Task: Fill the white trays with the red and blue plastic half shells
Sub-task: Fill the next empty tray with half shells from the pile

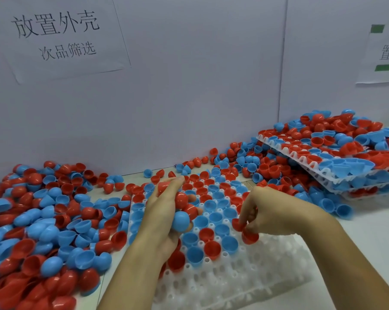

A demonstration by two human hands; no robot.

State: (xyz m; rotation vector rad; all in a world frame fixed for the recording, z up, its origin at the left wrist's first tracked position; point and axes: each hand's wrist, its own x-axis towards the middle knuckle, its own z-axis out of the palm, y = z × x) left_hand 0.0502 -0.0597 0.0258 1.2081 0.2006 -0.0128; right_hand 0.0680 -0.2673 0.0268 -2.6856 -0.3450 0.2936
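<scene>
**Tray half filled, both hands loaded**

The piles (43, 220) of loose shells are lying left and behind, with filled trays (336, 173) stacked at right. The tray (245, 280) in front is holding shells in its far pockets, near rows bare. The left hand (166, 211) is clutching several shells, blue and red. The right hand (271, 211) is pinching a red shell (249, 237) by its rim, seemingly just above a pocket. Shells are probably light, stiff and slick; rim pinches suit them.
</scene>
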